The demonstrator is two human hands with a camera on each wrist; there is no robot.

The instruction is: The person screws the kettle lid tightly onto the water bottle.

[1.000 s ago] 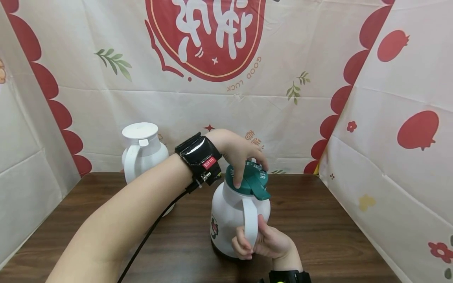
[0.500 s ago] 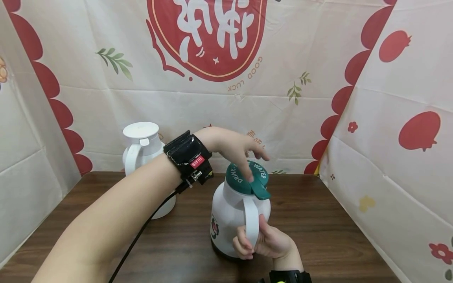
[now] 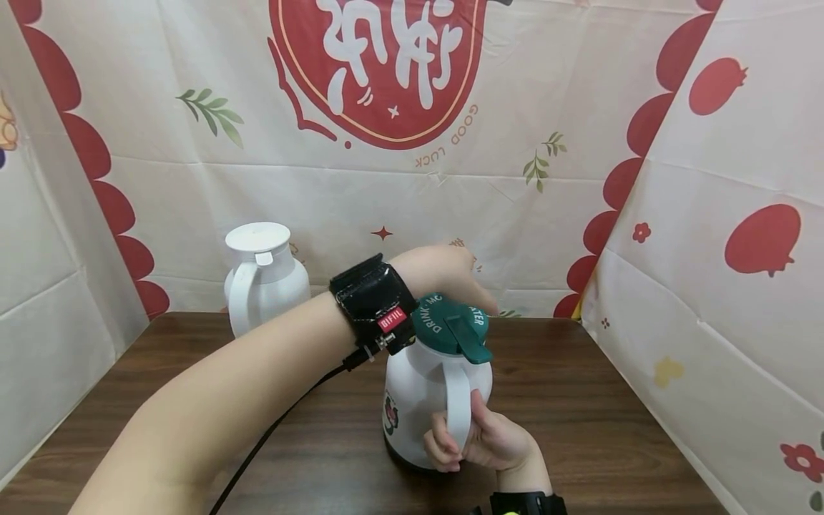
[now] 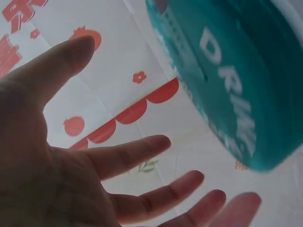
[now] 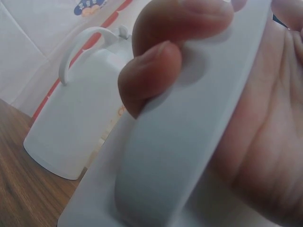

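Observation:
A white thermos jug (image 3: 412, 383) with a dark base stands upright on the wooden table. Its green lid (image 3: 440, 325) carries white lettering and a lever pointing toward the handle (image 3: 457, 404). My right hand (image 3: 498, 440) grips that handle, fingers curled round it, as the right wrist view also shows. Over the far side of the lid is my left hand (image 3: 453, 275), its fingers partly hidden in the head view. In the left wrist view, the left hand's fingers (image 4: 128, 156) are spread and apart from the green lid (image 4: 246, 90), holding nothing.
An all-white thermos jug (image 3: 283, 286) stands at the back left, partly behind my left forearm. A black cable (image 3: 277, 422) runs from the left wrist strap. Patterned cloth (image 3: 193, 200) hangs along the table's back and sides.
My left hand has let go of the green lid, lifted off, drawn left, then moved right again over the lid's far side. The right hand keeps its grip on the handle.

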